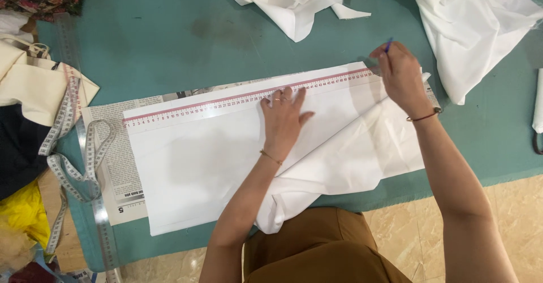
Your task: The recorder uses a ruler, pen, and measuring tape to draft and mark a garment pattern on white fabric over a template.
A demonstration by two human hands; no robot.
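White fabric (226, 164): lies folded flat on the green table cover (169, 40), over a newspaper (113, 147), near the front edge.
Ruler (237, 99): clear with a pink edge, along the far edge of the fabric.
Left hand (283, 116): open, fingers spread, pressing the ruler and fabric.
Right hand (399, 74): closed around a blue pen (388, 45) at the right end of the ruler.
Measuring tape (73, 153): near the left edge.

Single head cam, looks steeply down at teal table (169, 28), close, arm's reach, wearer's lap at bottom edge.
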